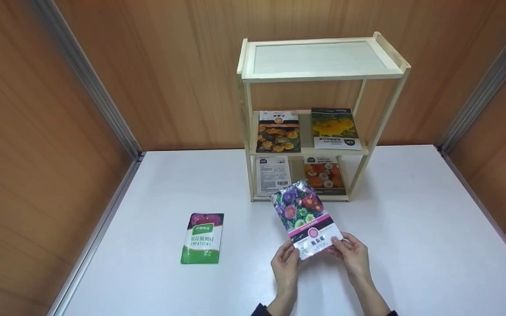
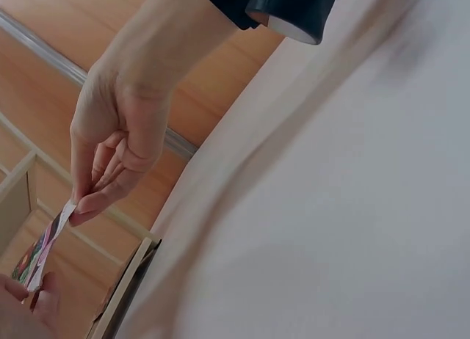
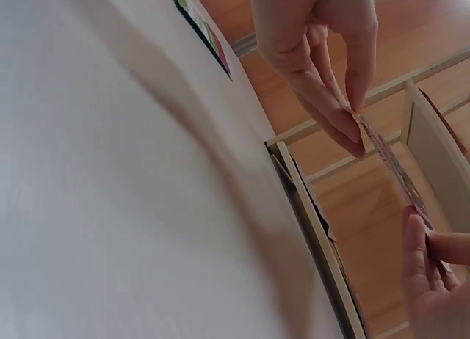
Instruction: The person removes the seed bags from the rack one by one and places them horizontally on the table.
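A flower seed packet [image 1: 298,208] with purple, pink and white blooms is held tilted over the table, in front of a small shelf rack [image 1: 323,77]. My left hand [image 1: 287,265] pinches its lower left corner between thumb and fingers. At the lower right corner, my right hand [image 1: 354,256] grips it with the thumb on the printed face. Both wrist views show the packet [image 3: 393,166] nearly edge-on between the two hands. Its top overlaps the rack's bottom tier in the head view.
On the rack's middle tier lie an orange-flower packet [image 1: 278,134] and a yellow-flower packet [image 1: 334,129]. The bottom tier holds a white text-covered packet [image 1: 273,175] and a red-and-white-flower packet [image 1: 330,175]. A green-and-white packet [image 1: 202,239] lies on the white table [image 1: 147,281], left of the hands.
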`<act>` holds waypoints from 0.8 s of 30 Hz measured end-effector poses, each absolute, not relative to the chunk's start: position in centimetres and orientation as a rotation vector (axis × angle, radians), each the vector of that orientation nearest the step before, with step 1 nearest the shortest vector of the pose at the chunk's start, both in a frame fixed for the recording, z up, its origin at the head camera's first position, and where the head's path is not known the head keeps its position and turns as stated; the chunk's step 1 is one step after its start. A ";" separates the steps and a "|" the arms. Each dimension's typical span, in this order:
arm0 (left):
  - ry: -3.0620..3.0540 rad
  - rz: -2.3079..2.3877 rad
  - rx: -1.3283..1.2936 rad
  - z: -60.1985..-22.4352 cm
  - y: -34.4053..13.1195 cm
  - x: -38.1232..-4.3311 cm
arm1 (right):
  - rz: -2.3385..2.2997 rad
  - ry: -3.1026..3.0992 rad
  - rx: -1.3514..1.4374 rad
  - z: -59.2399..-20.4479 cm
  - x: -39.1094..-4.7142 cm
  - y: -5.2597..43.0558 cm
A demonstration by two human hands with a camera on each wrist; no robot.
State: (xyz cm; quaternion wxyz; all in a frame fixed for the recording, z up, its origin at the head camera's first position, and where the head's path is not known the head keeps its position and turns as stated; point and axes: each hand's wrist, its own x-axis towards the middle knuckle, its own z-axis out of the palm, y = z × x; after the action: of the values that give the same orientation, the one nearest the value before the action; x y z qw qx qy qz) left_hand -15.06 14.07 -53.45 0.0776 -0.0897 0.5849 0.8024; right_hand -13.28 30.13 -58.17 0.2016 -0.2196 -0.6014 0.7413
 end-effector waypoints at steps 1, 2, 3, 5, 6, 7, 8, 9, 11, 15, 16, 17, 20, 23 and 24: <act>1.740 2.412 -0.270 -53.4 14.0 -15.1 | 2.073 -1.664 -0.625 -58.9 -13.5 30.3; 1.732 2.417 -0.272 -53.4 14.0 -15.1 | 2.076 -1.658 -0.633 -59.5 -13.6 30.4; 1.727 2.420 -0.274 -53.4 13.9 -15.1 | 2.071 -1.659 -0.643 -59.7 -13.7 30.3; 1.742 2.420 -0.265 -53.4 13.6 -15.3 | 2.105 -1.664 -0.588 -59.2 -13.5 30.2; 1.756 2.414 -0.260 -53.4 13.5 -15.4 | 2.107 -1.683 -0.581 -58.9 -13.4 30.1; 1.770 2.408 -0.250 -53.5 13.3 -15.5 | 2.116 -1.709 -0.584 -58.6 -13.3 30.1; 1.784 2.400 -0.239 -53.4 13.1 -15.6 | 2.118 -1.742 -0.574 -58.2 -13.2 30.1; 1.797 2.392 -0.223 -53.4 12.9 -15.8 | 2.117 -1.775 -0.564 -57.7 -13.1 30.0; 1.817 2.370 -0.181 -53.2 12.4 -16.2 | 2.110 -1.846 -0.541 -56.7 -12.9 30.1; 1.839 2.325 -0.089 -52.9 11.3 -17.0 | 2.061 -1.955 -0.489 -56.1 -12.7 30.8; 1.847 2.309 -0.071 -52.9 11.1 -17.3 | 2.058 -1.969 -0.463 -55.8 -12.6 31.0; 1.856 2.296 -0.051 -52.9 10.8 -17.4 | 2.048 -1.990 -0.473 -55.3 -12.5 31.0; 1.875 2.264 -0.001 -52.8 10.0 -17.9 | 1.990 -2.058 -0.563 -53.3 -12.2 30.4; 1.889 2.228 0.041 -52.8 9.4 -18.1 | 1.967 -2.107 -0.651 -51.6 -12.0 29.6; 1.892 2.217 0.048 -52.7 9.3 -18.2 | 1.969 -2.111 -0.656 -51.2 -12.0 29.4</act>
State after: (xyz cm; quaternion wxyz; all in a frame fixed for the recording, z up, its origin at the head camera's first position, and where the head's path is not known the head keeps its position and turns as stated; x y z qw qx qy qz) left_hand -18.17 9.28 -52.73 0.1132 0.0165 0.6450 0.7556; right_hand -11.95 29.36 -51.19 0.0905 -0.2207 -0.7103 0.6623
